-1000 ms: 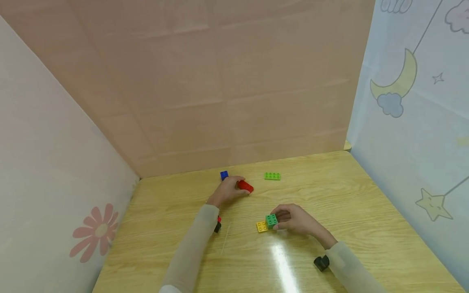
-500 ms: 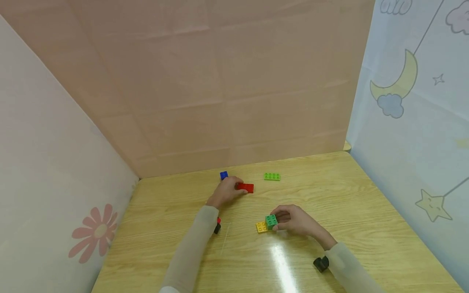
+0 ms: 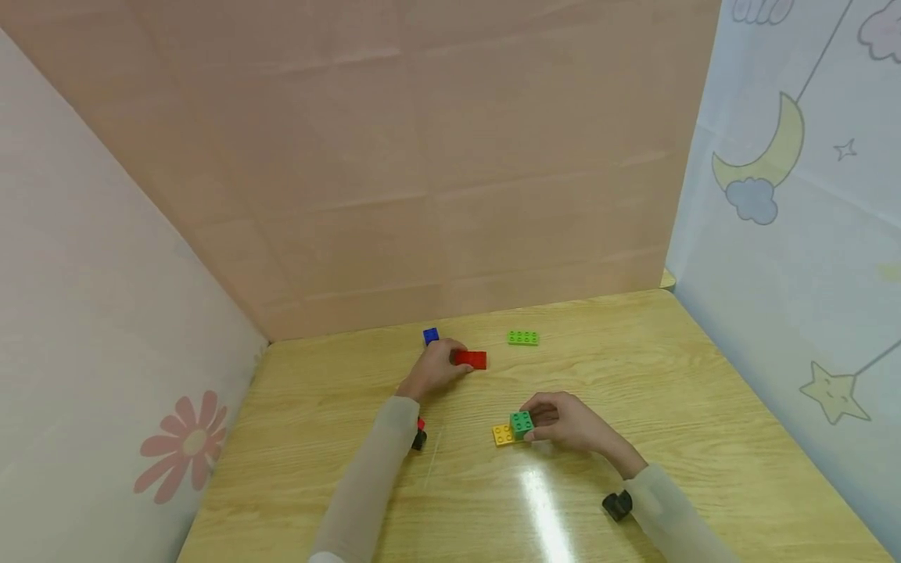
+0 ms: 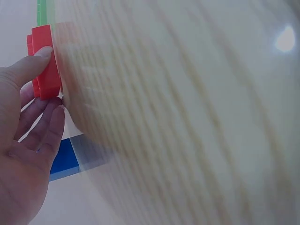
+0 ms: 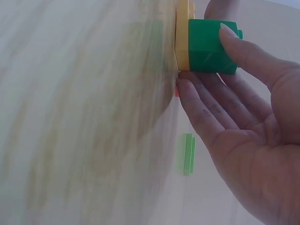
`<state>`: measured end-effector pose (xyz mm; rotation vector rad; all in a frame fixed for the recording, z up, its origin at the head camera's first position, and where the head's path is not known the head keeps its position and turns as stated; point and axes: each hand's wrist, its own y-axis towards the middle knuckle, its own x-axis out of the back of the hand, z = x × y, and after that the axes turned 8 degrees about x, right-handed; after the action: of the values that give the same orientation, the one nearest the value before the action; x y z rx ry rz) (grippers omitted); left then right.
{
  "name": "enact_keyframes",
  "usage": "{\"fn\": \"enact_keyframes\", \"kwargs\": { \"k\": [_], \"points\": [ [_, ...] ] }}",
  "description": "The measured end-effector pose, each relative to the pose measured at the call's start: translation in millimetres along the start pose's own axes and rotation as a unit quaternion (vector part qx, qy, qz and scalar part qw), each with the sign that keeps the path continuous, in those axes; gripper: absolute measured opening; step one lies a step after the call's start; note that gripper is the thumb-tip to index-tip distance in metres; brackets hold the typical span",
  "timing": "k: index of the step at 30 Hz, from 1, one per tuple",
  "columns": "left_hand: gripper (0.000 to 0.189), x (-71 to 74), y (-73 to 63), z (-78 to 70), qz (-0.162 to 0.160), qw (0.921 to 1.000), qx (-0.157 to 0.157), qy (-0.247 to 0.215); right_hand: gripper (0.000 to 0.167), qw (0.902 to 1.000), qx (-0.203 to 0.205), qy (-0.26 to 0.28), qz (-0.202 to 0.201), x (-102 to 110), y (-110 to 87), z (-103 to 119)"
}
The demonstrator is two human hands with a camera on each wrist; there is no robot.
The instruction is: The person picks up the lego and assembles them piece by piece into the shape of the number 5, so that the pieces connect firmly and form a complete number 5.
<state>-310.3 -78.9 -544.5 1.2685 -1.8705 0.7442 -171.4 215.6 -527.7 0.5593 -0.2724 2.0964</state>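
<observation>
Toward the back of the table, my left hand (image 3: 438, 367) pinches a red toy building brick (image 3: 472, 360) by its left end. The left wrist view shows the thumb on the red brick (image 4: 47, 63), which lies on or very close to the tabletop. Nearer the front, my right hand (image 3: 568, 422) holds a green building brick (image 3: 521, 423) between thumb and fingers. That green brick (image 5: 211, 47) sits on the right part of a flat yellow plate brick (image 3: 502, 435), whose left studs stay uncovered. The hand hides the yellow piece's right end.
A blue brick (image 3: 431, 335) stands just behind my left hand. Farther right is a flat light-green plate brick (image 3: 523, 338). Below the left sleeve, a small red and black item (image 3: 419, 435) shows partly. A black wrist device (image 3: 617, 506) sits by the right sleeve.
The red brick has turned from slanted to lying level with the back edge, still in my left hand. My right hand and the green brick have stayed in place.
</observation>
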Motion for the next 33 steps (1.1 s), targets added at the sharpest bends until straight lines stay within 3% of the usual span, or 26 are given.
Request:
{"fn": "enact_keyframes", "kwargs": {
  "k": [9,17,24,33],
  "points": [
    [0.037,3.6,-4.2,1.5,-0.006,0.9986,0.005,-0.053,0.032,0.9999,0.014,-0.002,-0.005,-0.5,-1.0,3.0],
    [0.04,6.6,-12.5,-3.5,0.005,0.992,0.052,-0.115,0.032,0.9999,0.016,0.004,-0.005,-1.3,-0.8,4.2],
    [0.038,7.8,-14.0,-8.5,-0.009,0.9937,0.041,-0.104,0.032,1.0,0.002,0.001,-0.007,-1.0,-2.3,1.1],
    [0.038,10.9,-20.7,-11.8,-0.001,0.995,0.02,-0.097,0.031,0.9998,0.02,0.006,-0.003,-0.8,-2.1,3.8]
  ]
}}
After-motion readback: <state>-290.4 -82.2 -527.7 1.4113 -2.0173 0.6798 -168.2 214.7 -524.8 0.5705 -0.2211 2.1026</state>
